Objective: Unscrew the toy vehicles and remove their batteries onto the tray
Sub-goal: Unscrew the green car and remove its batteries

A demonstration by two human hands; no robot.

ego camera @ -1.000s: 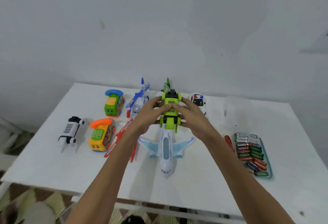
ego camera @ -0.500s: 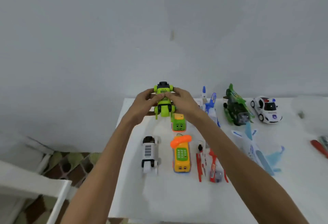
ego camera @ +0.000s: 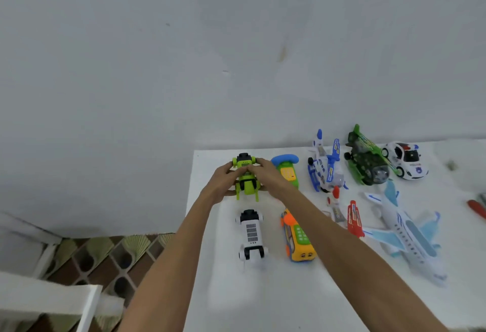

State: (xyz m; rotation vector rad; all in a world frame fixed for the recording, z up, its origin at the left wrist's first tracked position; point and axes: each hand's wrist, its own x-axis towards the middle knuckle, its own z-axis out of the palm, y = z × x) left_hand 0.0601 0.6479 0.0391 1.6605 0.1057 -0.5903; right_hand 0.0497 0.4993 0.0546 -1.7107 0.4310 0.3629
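Both hands are holding the lime green toy vehicle (ego camera: 246, 176) over the far left corner of the white table (ego camera: 263, 305). The left hand (ego camera: 223, 181) is gripping it from the left side and the right hand (ego camera: 268, 176) from the right, with fingers curled around its body. I cannot tell if its wheels are touching the table or hanging just above it.

Just in front of it the white toy vehicle (ego camera: 251, 234) is lying, and beside that the yellow phone bus (ego camera: 297, 239). Further right the blue helicopter (ego camera: 326, 168), the dark green helicopter (ego camera: 366, 160), the police car (ego camera: 406, 160) and the white airplane (ego camera: 410, 234) are standing apart from each other.

The tray is not showing here, so the number of removed batteries is not visible. A red handle, probably the screwdriver (ego camera: 476, 208), is lying at the right edge, well apart from both hands. No toy is looking opened, so I am judging that most of the unscrewing may be waiting, though the undersides are hidden
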